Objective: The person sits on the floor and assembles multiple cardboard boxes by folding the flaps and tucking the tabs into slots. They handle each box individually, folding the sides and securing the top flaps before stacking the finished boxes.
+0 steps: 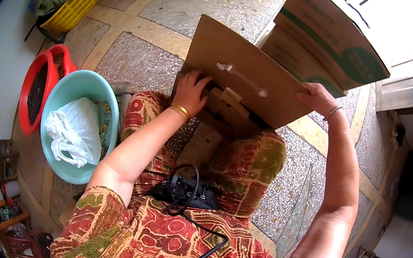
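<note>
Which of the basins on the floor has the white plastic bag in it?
The turquoise basin, the one closer to the person's left knee. The white plastic bag lies inside it, while the red basin behind it holds something dark.

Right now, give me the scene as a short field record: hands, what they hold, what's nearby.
left hand: fingers reach under the raised flap of the cardboard box
right hand: grips the flap's right edge
box: brown, on the person's knees, flap tilted up
left of person: teal basin holding a white plastic bag; red basin beside it; yellow basket farther back
behind box: stacked cartons
floor: speckled stone tiles
</note>
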A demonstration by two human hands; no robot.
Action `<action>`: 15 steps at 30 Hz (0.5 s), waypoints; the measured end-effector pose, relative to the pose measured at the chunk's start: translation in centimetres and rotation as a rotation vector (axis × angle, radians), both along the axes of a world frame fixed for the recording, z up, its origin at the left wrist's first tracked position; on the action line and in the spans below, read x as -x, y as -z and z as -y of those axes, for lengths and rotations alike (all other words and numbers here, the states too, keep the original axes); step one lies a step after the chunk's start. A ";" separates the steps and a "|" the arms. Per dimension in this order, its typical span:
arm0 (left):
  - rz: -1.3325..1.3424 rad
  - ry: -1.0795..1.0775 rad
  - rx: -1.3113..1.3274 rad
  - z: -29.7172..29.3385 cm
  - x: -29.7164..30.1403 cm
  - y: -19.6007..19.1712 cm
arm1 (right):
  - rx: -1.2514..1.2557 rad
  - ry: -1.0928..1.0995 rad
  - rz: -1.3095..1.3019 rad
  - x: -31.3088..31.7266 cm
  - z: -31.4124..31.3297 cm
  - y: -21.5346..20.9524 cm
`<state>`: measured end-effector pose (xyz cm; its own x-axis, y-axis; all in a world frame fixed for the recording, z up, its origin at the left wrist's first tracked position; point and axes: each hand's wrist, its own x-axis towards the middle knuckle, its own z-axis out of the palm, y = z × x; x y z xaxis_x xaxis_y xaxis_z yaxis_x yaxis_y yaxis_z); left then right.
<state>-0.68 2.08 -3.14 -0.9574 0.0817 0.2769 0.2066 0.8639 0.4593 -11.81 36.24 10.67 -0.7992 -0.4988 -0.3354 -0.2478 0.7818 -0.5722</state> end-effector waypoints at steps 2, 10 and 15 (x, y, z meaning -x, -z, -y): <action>-0.063 -0.037 0.128 0.6 0.8 -1.5 | 0.075 0.030 0.058 0.3 1.3 -0.2; 0.288 0.020 0.444 4.8 4.8 0.1 | 0.196 0.237 0.278 2.1 2.8 7.7; 0.581 0.158 0.591 4.0 5.8 4.1 | 0.218 0.223 0.288 1.7 0.0 20.2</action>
